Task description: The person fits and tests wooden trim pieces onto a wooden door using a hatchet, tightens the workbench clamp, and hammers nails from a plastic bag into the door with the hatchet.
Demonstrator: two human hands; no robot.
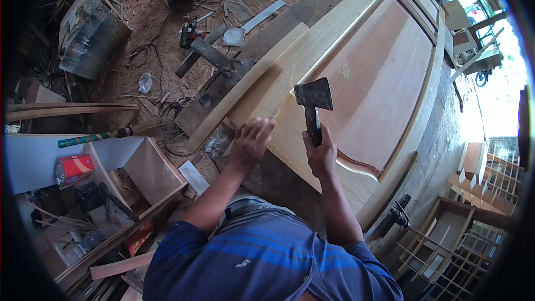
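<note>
My right hand (322, 153) is wrapped round the dark handle of a hatchet (314, 95), its broad metal head raised over the wooden door panel (370, 72). To the left, my left hand (253, 136) is closed at the near corner of the door frame, beside a pale wooden strip (251, 86). Whether its curled fingers hold something small is hidden. The panel lies flat, with curved moulding along its inner edge.
An open wooden box (159, 161) with a red tin (74, 170) and tools stands at the left. A clamp (398, 214) is at the bench's right edge. Wood scraps, cables and a power tool (190, 33) lie on the sawdust-covered floor.
</note>
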